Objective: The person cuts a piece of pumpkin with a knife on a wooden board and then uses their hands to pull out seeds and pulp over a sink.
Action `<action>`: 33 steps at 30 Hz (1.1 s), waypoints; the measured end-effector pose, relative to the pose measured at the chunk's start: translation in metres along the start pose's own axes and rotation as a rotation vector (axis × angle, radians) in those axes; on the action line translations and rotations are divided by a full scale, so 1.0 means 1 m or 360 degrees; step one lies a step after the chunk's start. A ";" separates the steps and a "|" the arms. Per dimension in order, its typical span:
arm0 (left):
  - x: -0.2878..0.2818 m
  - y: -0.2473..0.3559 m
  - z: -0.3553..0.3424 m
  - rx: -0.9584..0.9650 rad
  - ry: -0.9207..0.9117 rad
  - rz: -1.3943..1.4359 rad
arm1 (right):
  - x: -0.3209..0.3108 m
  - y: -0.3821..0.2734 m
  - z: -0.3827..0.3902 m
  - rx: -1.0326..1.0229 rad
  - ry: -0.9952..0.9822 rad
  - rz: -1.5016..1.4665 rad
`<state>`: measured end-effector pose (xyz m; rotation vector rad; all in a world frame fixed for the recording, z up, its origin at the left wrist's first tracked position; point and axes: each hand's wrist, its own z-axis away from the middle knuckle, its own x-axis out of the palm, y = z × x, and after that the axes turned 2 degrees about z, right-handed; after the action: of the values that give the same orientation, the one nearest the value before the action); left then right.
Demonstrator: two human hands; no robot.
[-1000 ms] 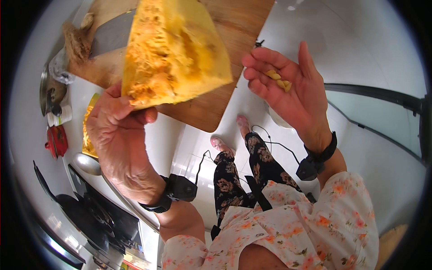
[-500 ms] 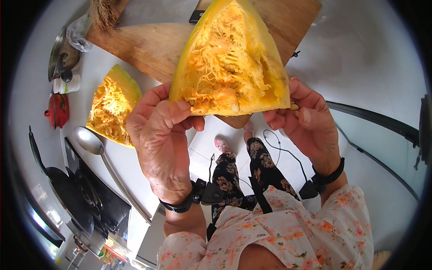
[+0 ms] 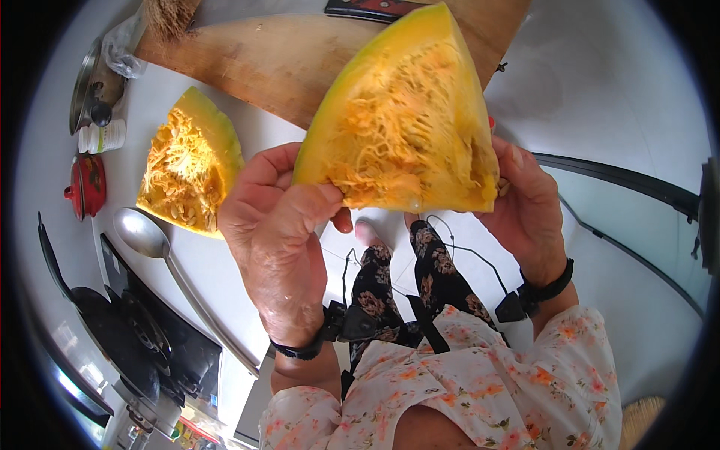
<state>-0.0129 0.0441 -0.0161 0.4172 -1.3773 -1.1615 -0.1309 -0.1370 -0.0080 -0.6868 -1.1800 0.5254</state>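
Note:
A large wedge of pumpkin point(image 3: 409, 127) is held up in front of me, its stringy orange flesh facing me and its yellow-green rind to the outside. My left hand point(image 3: 281, 217) is closed on the lower left corner, thumb on the flesh side. At the lower right corner my right hand point(image 3: 525, 202) grips the wedge, its fingertips partly hidden behind it; pale seeds show beside them. A second pumpkin piece point(image 3: 191, 161), full of fibres and seeds, rests on the white counter to the left of my left hand.
Beyond the wedge lies a wooden cutting board point(image 3: 247, 71), with a dark knife handle point(image 3: 371, 9) on it. A big metal ladle point(image 3: 176, 262) lies left of my forearm. A black pan point(image 3: 112, 330) stands on the stove, and a red lidded pot point(image 3: 86, 187) sits behind.
The held wedge has come lower and slightly right, tilting to the right, and both hands have shifted with it. More of the cutting board and knife handle now shows.

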 end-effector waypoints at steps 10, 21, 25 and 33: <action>-0.019 -0.004 0.027 -0.0334 -0.0155 0.0030 | -0.011 0.026 0.023 0.0016 0.0270 -0.0041; -0.050 -0.021 0.063 -0.0433 0.0030 0.0187 | -0.030 0.049 -0.001 0.0542 0.0071 -0.0172; -0.058 -0.032 0.078 -0.0442 0.0120 0.0239 | -0.033 0.049 -0.006 0.0605 0.0191 -0.0035; -0.056 -0.043 0.100 -0.0489 0.0304 0.0393 | -0.040 0.041 -0.013 0.0731 -0.0256 0.0742</action>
<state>-0.1075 0.1090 -0.0587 0.1292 -1.0319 -1.0764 -0.1313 -0.1393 -0.0662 -0.5230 -0.9928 1.2209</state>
